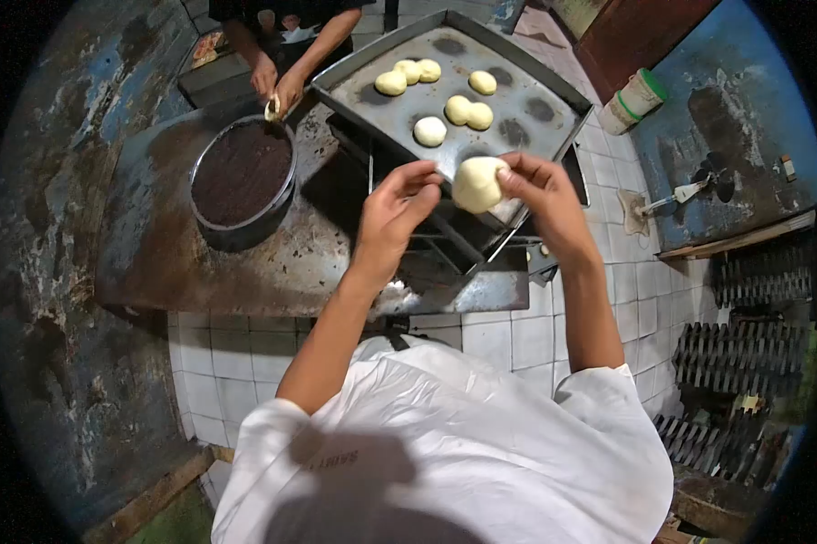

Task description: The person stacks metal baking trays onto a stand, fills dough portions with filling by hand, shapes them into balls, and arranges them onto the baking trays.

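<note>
1. Head view, left: a round, grey metal tub (248,238) holds a dark brown, crumbly mass (243,172).
2. Left hand (392,210): fingers bent, thumb slightly apart, seemingly empty, just beside the dough.
3. Pale yellow, rounded dough piece (476,188): held up at the near side of the grey metal tray (390,56); probably light, soft, slightly tacky, easily dented, so best cradled underneath.
4. Right hand (546,201): thumb and fingers pinch the dough's right edge.

The left forearm (329,340) and the right forearm (593,313) are extended forward and angled inward, the left more sharply. The left hand (392,218) is held loosely, its bent fingers turned toward the right hand (549,199), where a grip is formed by thumb and curled fingers.
</note>
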Available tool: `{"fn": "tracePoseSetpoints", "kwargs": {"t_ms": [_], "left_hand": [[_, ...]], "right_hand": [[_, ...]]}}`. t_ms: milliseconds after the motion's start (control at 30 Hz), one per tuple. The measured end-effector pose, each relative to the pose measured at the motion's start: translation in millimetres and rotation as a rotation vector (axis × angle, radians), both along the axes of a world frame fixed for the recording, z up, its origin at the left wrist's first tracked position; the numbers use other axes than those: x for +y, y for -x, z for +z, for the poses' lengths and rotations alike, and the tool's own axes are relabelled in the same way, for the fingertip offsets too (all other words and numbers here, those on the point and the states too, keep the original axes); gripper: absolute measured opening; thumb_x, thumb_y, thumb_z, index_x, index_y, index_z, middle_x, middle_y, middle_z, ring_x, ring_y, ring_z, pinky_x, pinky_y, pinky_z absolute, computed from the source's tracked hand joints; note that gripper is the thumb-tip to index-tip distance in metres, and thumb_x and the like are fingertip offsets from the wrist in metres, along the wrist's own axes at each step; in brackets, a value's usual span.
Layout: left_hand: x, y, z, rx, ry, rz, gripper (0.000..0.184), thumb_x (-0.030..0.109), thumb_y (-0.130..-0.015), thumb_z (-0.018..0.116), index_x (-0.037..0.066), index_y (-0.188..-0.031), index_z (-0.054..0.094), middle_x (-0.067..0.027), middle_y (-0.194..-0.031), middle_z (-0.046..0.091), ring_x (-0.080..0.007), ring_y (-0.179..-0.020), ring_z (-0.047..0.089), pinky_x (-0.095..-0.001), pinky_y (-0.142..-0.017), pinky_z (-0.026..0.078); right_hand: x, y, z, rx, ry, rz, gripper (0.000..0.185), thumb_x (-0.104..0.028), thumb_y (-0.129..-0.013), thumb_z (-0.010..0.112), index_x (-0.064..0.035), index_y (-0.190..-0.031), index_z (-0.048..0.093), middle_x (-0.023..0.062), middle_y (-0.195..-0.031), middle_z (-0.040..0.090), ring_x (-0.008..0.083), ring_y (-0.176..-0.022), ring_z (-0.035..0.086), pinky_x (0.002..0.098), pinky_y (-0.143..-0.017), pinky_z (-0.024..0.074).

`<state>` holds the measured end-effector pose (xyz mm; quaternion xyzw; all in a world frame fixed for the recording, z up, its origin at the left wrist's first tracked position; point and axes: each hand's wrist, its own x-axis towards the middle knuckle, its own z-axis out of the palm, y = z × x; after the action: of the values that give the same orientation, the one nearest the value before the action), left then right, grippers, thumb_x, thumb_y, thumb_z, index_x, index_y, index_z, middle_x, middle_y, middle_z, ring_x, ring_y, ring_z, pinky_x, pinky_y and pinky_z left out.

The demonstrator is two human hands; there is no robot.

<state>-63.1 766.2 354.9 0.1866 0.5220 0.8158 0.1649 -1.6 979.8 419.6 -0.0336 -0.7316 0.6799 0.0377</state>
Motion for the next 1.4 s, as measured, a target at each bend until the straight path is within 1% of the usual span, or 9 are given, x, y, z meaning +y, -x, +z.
{"fn": "tracePoseSetpoints", "kwargs": {"t_ms": [167, 333, 533, 567, 633, 667, 767, 1067, 1400], "left_hand": [[-14.1, -13.9, -20.2, -0.131, -0.101, 0.069, 0.022, 0.018, -0.097, 0.072, -0.002, -0.107, 0.07, -0.0045, -0.1, 0.071, -0.0088, -0.09, 0.064, -0.0254, -0.086, 0.05], [-50.2, -40.3, -60.5, -0.413, -0.116, 0.023, 0.025, 0.015, -0.103, 0.061, -0.001, -0.121, 0.061, -0.0073, -0.11, 0.068, -0.0141, -0.105, 0.064, -0.0286, -0.096, 0.049], [-136.2, -43.2, -121.7, -0.906, -0.378, 0.111, 0.04, 0.019, -0.106, 0.051, -0.004, -0.14, 0.046, -0.0177, -0.143, 0.053, -0.0305, -0.133, 0.052, -0.0451, -0.117, 0.04], [-151.9, -40.6, -119.9, -0.954, -0.447, 0.137, 0.043, 0.02, -0.107, 0.05, -0.004, -0.141, 0.045, -0.0187, -0.144, 0.052, -0.0309, -0.134, 0.051, -0.0457, -0.117, 0.039], [-179.8, -29.6, -135.8, -0.915, -0.484, 0.206, 0.049, 0.028, -0.107, 0.05, -0.006, -0.141, 0.044, -0.0197, -0.144, 0.052, -0.032, -0.135, 0.05, -0.0477, -0.118, 0.037], [-195.2, -24.6, -138.0, -0.939, -0.559, 0.216, 0.053, 0.033, -0.106, 0.051, -0.006, -0.14, 0.045, -0.0197, -0.144, 0.053, -0.0321, -0.135, 0.05, -0.0473, -0.118, 0.036], [-239.3, -10.2, -148.4, -0.991, -0.643, 0.231, 0.058, 0.044, -0.103, 0.054, -0.005, -0.136, 0.051, -0.0186, -0.138, 0.058, -0.0314, -0.131, 0.052, -0.0455, -0.116, 0.036], [-341.9, 39.8, -191.9, -1.064, -0.36, 0.647, 0.026, 0.03, -0.102, 0.062, 0.009, -0.116, 0.06, -0.0047, -0.111, 0.066, -0.0195, -0.108, 0.064, -0.0374, -0.098, 0.05], [-413.7, 106.8, -198.1, -1.026, -0.466, 0.713, 0.035, 0.035, -0.1, 0.061, 0.006, -0.119, 0.06, -0.0088, -0.117, 0.067, -0.0213, -0.111, 0.064, -0.0386, -0.099, 0.05]], "right_hand": [[-63.7, -21.1, -36.8, -0.067, 0.516, -0.013, 0.042, -0.041, -0.104, 0.056, -0.0035, -0.122, 0.063, -0.0003, -0.109, 0.066, 0.008, -0.098, 0.059, 0.0226, -0.084, 0.0463], [-152.5, -1.9, -116.8, 0.092, -0.055, -0.547, 0.035, -0.034, -0.102, 0.063, -0.0007, -0.091, 0.064, 0.0061, -0.078, 0.066, 0.0094, -0.073, 0.056, 0.0315, -0.064, 0.0478], [-164.2, -2.8, -216.9, -0.541, 0.893, 0.124, 0.044, -0.044, -0.107, 0.047, -0.0049, -0.116, 0.063, 0.0026, -0.086, 0.062, 0.013, -0.075, 0.061, 0.0286, -0.065, 0.0504], [-152.2, -6.1, -247.0, -0.453, 0.604, 0.2, 0.064, -0.065, -0.1, 0.048, -0.005, -0.117, 0.062, 0.0038, -0.096, 0.064, 0.013, -0.088, 0.063, 0.0309, -0.076, 0.0537], [-139.6, -21.0, -301.6, -0.096, -0.894, -0.006, 0.04, -0.033, -0.105, 0.052, 0.0024, -0.121, 0.059, 0.0223, -0.107, 0.069, 0.0365, -0.097, 0.068, 0.0458, -0.082, 0.0539], [-129.4, -26.9, -322.1, -0.405, -0.948, 0.055, 0.036, -0.025, -0.101, 0.052, 0.0029, -0.125, 0.057, 0.0269, -0.114, 0.067, 0.0455, -0.104, 0.064, 0.0513, -0.088, 0.0508], [-78.3, -73.2, -455.5, -0.28, -1.025, 0.157, 0.041, -0.019, -0.096, 0.054, 0.0018, -0.131, 0.052, 0.0293, -0.111, 0.066, 0.046, -0.106, 0.063, 0.0506, -0.093, 0.0497], [-235.4, 93.9, -222.7, -0.123, -1.106, 0.249, 0.022, -0.011, -0.089, 0.057, -0.006, -0.11, 0.055, 0.0206, -0.09, 0.065, 0.0425, -0.088, 0.065, 0.0534, -0.07, 0.0518], [-364.6, 277.4, -209.9, 0.058, -1.463, 0.533, 0.022, -0.009, -0.085, 0.059, -0.0112, -0.106, 0.067, 0.0177, -0.065, 0.066, 0.0372, -0.06, 0.067, 0.048, -0.052, 0.0528]]}}
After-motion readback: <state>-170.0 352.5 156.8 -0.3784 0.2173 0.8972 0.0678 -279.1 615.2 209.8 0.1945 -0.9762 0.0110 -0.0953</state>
